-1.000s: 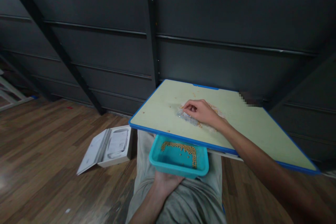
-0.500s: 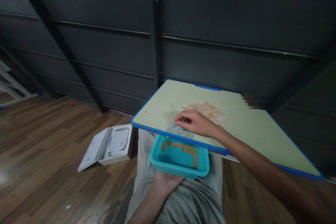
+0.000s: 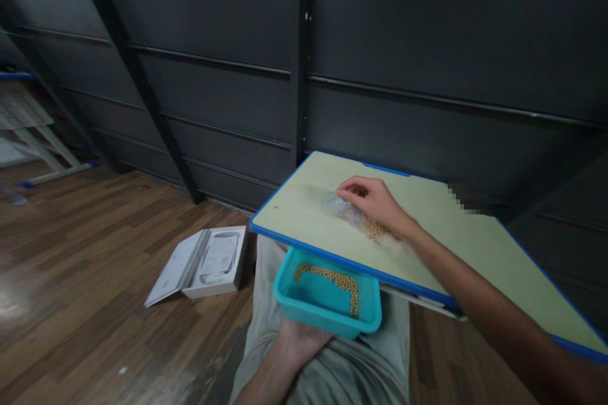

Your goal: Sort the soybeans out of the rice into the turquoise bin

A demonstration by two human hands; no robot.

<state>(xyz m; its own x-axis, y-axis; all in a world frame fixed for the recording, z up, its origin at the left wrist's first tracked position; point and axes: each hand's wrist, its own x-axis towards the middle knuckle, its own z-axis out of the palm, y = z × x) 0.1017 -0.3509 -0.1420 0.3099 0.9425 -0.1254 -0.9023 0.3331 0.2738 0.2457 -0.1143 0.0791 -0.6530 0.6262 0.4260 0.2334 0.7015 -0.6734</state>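
Note:
My left hand [image 3: 300,336] supports a turquoise plastic tray [image 3: 319,314] from below, its fingers hidden beneath the base. Yellow-brown soybeans [image 3: 327,275] lie along the tray's far and right sides. Over the pale yellow tabletop [image 3: 294,218], my right hand [image 3: 373,197] pinches the top of a clear round plastic lid [image 3: 335,202], which is blurred and close to the board. Right beside the lid, partly under my right wrist, is a pile of beans [image 3: 377,231] mixed with whitish grains [image 3: 399,245].
The table has a blue rim [image 3: 304,249], and the tray sits below its near edge, over my lap. On the wooden floor to the left stands an open white box [image 3: 216,288]. A dark panelled wall [image 3: 228,95] rises behind. White table legs [image 3: 52,152] show at far left.
My right hand has moved the clear lid away from the near edge, to the far side of the pile. The pile lies nearer to the edge. My left hand still supports the tray.

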